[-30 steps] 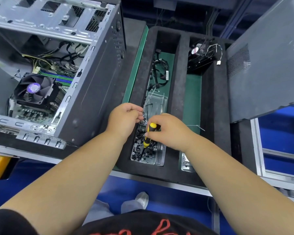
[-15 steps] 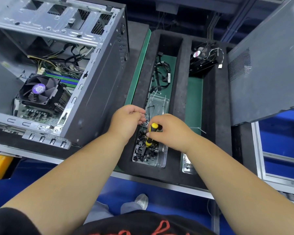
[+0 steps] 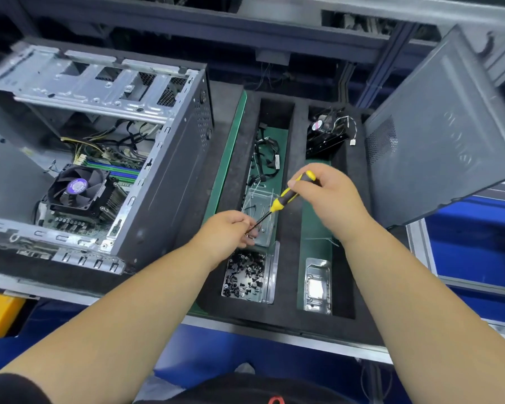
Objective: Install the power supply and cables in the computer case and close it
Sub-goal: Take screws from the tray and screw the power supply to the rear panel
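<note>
The bench (image 3: 158, 287) runs across the view, and on its left sits the computer case (image 3: 164, 182), open on the side facing up, its motherboard showing inside with the cooler fan (image 3: 78, 186) and a tangle of cables (image 3: 120, 135) behind it. Over on the right, the side panel (image 3: 438, 135) leans upright, off the case and well apart from it. Between the two lies the black foam tray (image 3: 289, 223) with its two long compartments. In the left compartment, a loose bundle of black cables (image 3: 266, 158) at the far end, a clear plastic box (image 3: 260, 217) in the middle, and nearest us the clear box of black screws (image 3: 245, 277). In the right compartment, a black fan unit (image 3: 327, 135) at the far end with its wire trailing, and a small clear box (image 3: 317, 285) holding something silvery at the near end.

Now the hands, both above that tray. The right hand (image 3: 330, 193) has its grip clamped round the black-and-yellow handle of the screwdriver (image 3: 286, 195), which slants down to the left. Its thin shaft runs straight into the fingertips (image 3: 250, 231) of the left hand (image 3: 228, 231), whose grip is pinched together at the tip of the tool, over the clear plastic box. A small piece seems held there; too tiny to tell what.
</note>
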{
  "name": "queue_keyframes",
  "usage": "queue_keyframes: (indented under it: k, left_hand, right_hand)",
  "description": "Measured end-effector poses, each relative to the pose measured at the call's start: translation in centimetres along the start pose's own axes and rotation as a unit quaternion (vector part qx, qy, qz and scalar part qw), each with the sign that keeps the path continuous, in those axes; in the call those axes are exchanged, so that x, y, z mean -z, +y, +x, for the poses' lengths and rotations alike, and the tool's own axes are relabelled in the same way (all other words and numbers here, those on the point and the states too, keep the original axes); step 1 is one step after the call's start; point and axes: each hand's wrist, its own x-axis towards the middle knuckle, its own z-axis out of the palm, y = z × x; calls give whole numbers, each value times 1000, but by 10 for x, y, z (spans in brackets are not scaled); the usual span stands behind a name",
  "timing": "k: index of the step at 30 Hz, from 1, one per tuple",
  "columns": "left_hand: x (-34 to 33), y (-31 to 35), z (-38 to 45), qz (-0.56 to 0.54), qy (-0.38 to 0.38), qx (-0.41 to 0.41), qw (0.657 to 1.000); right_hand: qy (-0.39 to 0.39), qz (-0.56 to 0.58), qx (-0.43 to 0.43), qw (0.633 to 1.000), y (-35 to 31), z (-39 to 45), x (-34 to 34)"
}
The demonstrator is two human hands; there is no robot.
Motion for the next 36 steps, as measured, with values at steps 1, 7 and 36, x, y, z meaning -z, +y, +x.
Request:
queue_keyframes:
  k: [1,7,36]
  left_hand:
    - [-2,7,-2,-24,-11,20,999]
    - [0,34,-9,-183,-20,55,981]
    - [36,127,-76,-351,-18,-61,934]
  right_hand:
    - [13,11,2,1000,-4,1,5]
    - [35,17,12,999,-22,-2,24]
    - [158,123,175,964,-115,-35,43]
